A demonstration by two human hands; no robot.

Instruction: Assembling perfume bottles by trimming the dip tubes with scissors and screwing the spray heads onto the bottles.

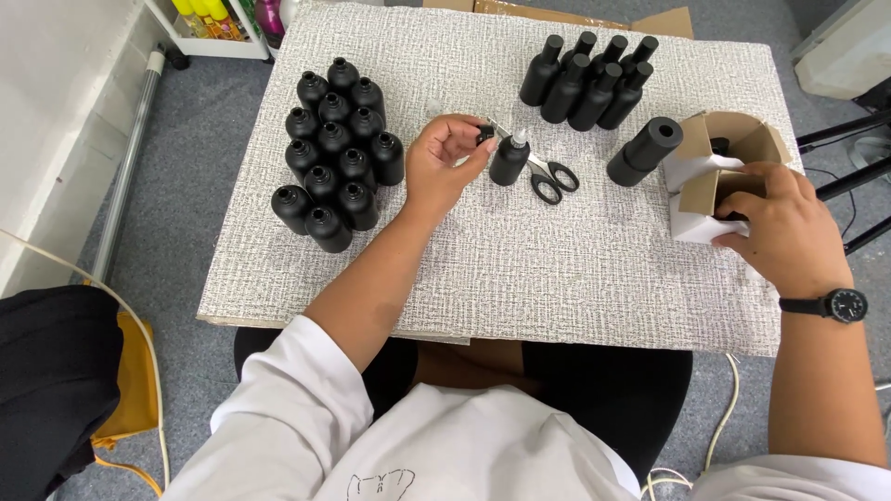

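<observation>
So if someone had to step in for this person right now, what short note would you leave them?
Left hand: pinching a small black cap beside the lone matte black plastic bottle, which stands upright with a pale nozzle showing.
Right hand: resting on the small white-and-brown cardboard boxes at the table's right edge.
Done: six capped black bottles stand at the back.
Left: a cluster of open, uncapped black bottles on the left.
Black-handled scissors lie behind the lone bottle; a black cylinder lies near the boxes.
</observation>
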